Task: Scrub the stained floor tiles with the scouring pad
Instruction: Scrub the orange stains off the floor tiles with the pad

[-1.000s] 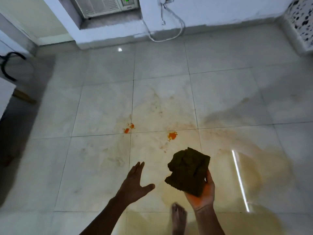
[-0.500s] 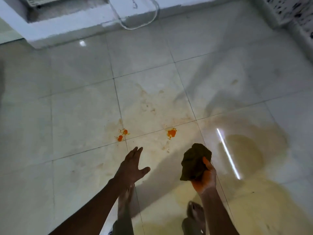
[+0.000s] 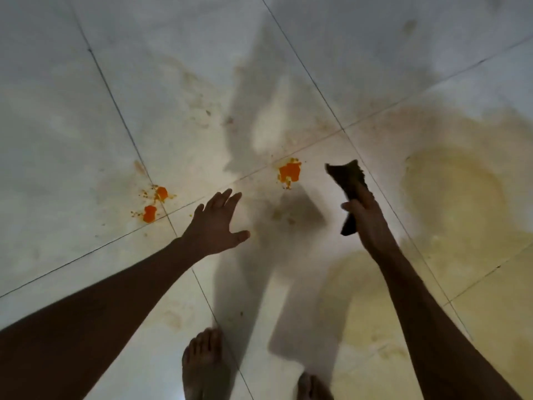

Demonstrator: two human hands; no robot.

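Above the stained floor (image 3: 288,67) my right hand (image 3: 364,216) grips the pad (image 3: 347,180) to scrub, left hand (image 3: 215,223) spread for balance.

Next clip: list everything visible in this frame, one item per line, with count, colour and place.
orange stains: three, bright orange; one centre, two at left by a tile joint
yellowish wet patch: one, pale yellow-brown, right side
floor tiles: several, whitish, dark joints, whole frame
scouring pad: one, dark brown-green, in right hand
left hand: one, fingers spread, above floor
right hand: one, grips pad
bare feet: two, bottom edge
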